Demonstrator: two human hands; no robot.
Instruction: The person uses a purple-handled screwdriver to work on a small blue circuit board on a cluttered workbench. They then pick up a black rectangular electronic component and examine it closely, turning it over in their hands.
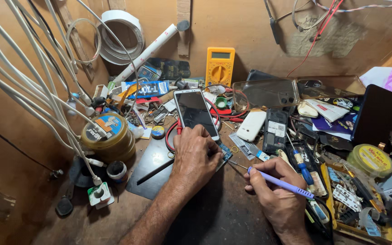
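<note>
My left hand [197,156] presses down on a small blue circuit board [225,152] on a dark work mat [148,170], fingers closed over it so most of the board is hidden. A white-framed smartphone [195,111] with a dark screen lies just beyond that hand. My right hand [275,193] holds a thin blue-handled tool [281,183] like a pen. Its metal tip points left toward the board's edge, close to my left hand.
A yellow multimeter [219,66] leans on the back wall with red probe leads [172,131]. A yellow-lidded jar [108,135], white cables [32,86], a clear phone case [266,93], a white phone [251,125], an opened black phone [275,130] and a parts tray [355,204] crowd the bench.
</note>
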